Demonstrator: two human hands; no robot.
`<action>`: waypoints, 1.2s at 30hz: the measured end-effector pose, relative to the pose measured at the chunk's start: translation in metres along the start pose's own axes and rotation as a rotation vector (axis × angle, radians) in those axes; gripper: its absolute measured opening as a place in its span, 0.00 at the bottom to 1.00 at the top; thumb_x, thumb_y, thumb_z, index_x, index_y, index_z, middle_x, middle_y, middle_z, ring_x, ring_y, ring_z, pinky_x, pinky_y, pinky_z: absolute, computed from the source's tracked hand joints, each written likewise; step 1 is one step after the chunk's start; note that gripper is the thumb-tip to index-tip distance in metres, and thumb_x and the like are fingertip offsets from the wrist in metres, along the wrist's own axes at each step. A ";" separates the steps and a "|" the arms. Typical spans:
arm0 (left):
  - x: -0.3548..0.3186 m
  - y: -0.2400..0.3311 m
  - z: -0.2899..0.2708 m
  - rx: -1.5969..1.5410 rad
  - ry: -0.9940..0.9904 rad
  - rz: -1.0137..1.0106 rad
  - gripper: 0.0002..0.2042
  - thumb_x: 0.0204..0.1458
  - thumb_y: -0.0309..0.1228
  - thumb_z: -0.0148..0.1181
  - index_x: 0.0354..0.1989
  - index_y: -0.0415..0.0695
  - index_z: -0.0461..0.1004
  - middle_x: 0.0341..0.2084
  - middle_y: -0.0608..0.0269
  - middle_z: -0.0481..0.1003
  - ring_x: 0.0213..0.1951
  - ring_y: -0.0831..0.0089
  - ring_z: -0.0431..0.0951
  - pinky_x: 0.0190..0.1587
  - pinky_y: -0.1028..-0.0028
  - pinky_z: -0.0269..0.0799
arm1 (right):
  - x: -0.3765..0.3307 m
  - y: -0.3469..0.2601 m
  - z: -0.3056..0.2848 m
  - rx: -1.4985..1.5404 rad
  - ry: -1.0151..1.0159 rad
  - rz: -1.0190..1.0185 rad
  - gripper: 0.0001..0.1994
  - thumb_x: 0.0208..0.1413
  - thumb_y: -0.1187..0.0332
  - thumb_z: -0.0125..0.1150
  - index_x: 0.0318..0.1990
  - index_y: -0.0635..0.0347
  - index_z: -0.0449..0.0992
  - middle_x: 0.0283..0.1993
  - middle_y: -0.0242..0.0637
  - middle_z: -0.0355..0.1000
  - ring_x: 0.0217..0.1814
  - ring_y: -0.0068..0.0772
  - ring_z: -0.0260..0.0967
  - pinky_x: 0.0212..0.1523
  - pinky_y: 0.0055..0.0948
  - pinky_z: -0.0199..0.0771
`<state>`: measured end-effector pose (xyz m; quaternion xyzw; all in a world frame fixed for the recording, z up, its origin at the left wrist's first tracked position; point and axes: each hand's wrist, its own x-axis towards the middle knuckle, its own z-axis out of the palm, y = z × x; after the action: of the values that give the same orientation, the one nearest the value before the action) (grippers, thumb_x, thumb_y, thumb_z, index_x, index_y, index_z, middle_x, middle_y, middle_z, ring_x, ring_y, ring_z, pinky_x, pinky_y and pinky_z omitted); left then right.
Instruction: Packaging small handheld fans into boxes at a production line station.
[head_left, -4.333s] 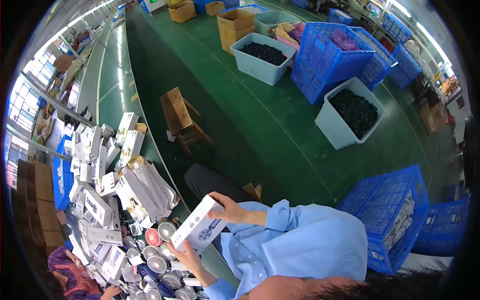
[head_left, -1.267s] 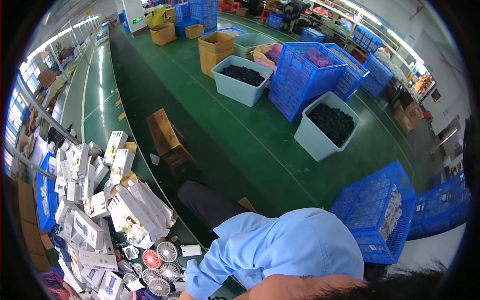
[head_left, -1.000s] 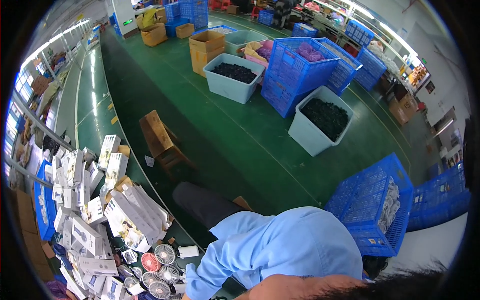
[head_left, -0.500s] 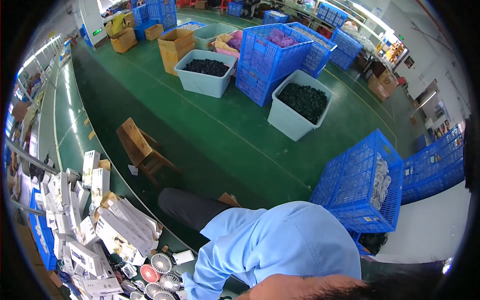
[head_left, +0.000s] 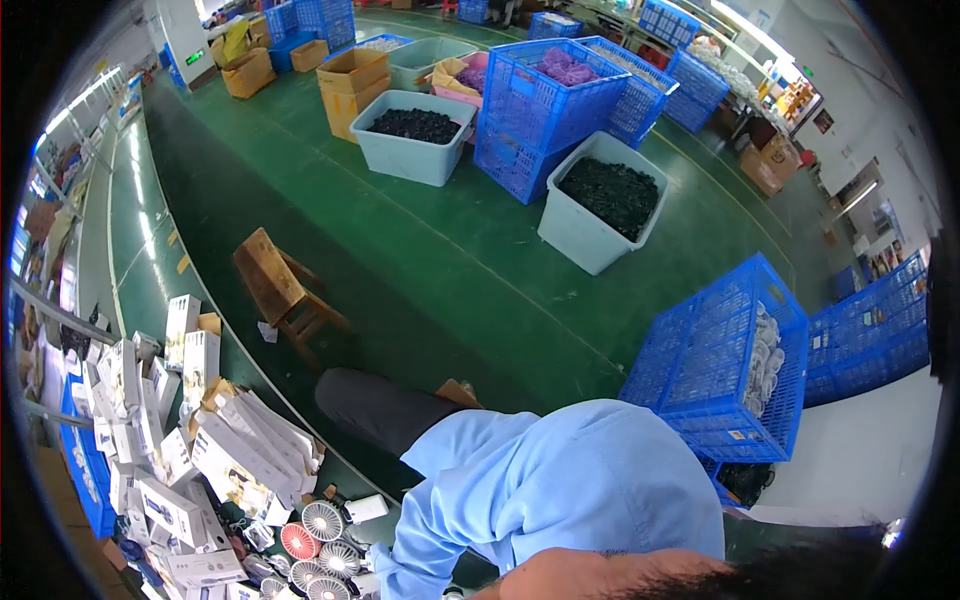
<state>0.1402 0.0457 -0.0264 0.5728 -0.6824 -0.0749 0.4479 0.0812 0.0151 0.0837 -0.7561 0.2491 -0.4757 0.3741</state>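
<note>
A blue sleeve (head_left: 415,550), which looks like my right arm, reaches down to the bench at the lower left. Its cuff lies beside a cluster of small handheld fans; the hand and its fingers are hidden, and I cannot tell what it holds. Close to the cuff are a white fan (head_left: 339,560), a red fan (head_left: 299,541) and another white fan (head_left: 322,520). A white block-shaped piece (head_left: 367,508) lies at the bench edge just above the sleeve. My left hand is out of view.
White printed boxes (head_left: 240,465) are heaped on the bench (head_left: 245,360). A wooden stool (head_left: 270,275) stands beside it. Blue crates (head_left: 690,350) are at right; pale tubs (head_left: 575,235) of dark parts and cardboard boxes (head_left: 355,95) stand on the green floor.
The whole view has shifted slightly, with the tubs and stool a little higher in the picture. The sleeve stays beside the fans; no object has clearly been moved.
</note>
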 end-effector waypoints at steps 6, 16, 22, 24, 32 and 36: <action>0.001 -0.005 -0.013 0.037 0.027 0.009 0.18 0.44 0.36 0.65 0.34 0.32 0.70 0.28 0.46 0.72 0.31 0.57 0.71 0.38 0.61 0.69 | 0.001 -0.012 0.003 0.090 -0.058 0.003 0.21 0.48 0.55 0.59 0.42 0.62 0.70 0.33 0.42 0.71 0.35 0.44 0.71 0.33 0.37 0.70; 0.001 -0.012 -0.029 0.077 0.040 0.032 0.18 0.45 0.35 0.64 0.35 0.32 0.70 0.29 0.46 0.72 0.31 0.57 0.72 0.38 0.61 0.69 | -0.004 -0.034 0.002 0.221 -0.134 0.033 0.20 0.48 0.55 0.59 0.42 0.61 0.70 0.32 0.42 0.71 0.34 0.44 0.71 0.33 0.37 0.70; 0.000 -0.015 -0.024 0.064 0.036 0.045 0.18 0.45 0.35 0.64 0.35 0.32 0.70 0.29 0.46 0.72 0.31 0.56 0.72 0.38 0.60 0.69 | -0.020 -0.018 -0.001 0.359 0.062 0.107 0.14 0.52 0.59 0.56 0.40 0.58 0.73 0.31 0.40 0.73 0.34 0.41 0.72 0.32 0.36 0.70; 0.003 -0.016 -0.024 0.072 0.038 0.055 0.18 0.45 0.35 0.64 0.35 0.32 0.70 0.29 0.46 0.72 0.31 0.56 0.72 0.38 0.60 0.69 | -0.014 0.003 0.007 -0.139 0.435 -0.326 0.14 0.52 0.59 0.56 0.40 0.57 0.73 0.32 0.40 0.74 0.34 0.41 0.72 0.32 0.36 0.70; -0.004 -0.016 -0.019 0.060 0.034 0.053 0.17 0.45 0.35 0.63 0.35 0.31 0.70 0.30 0.45 0.72 0.32 0.56 0.72 0.38 0.60 0.69 | -0.004 -0.039 -0.048 0.396 0.126 0.249 0.23 0.50 0.55 0.59 0.50 0.58 0.65 0.39 0.39 0.67 0.39 0.37 0.68 0.39 0.36 0.68; -0.010 -0.012 -0.021 0.069 0.036 0.055 0.17 0.46 0.35 0.63 0.36 0.31 0.70 0.30 0.45 0.72 0.32 0.56 0.72 0.38 0.60 0.69 | 0.000 -0.007 -0.051 0.083 0.439 0.173 0.31 0.49 0.51 0.59 0.57 0.53 0.58 0.51 0.43 0.60 0.51 0.41 0.62 0.50 0.40 0.62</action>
<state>0.1625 0.0592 -0.0267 0.5704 -0.6917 -0.0287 0.4421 0.0356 0.0025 0.1032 -0.5945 0.3684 -0.6047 0.3809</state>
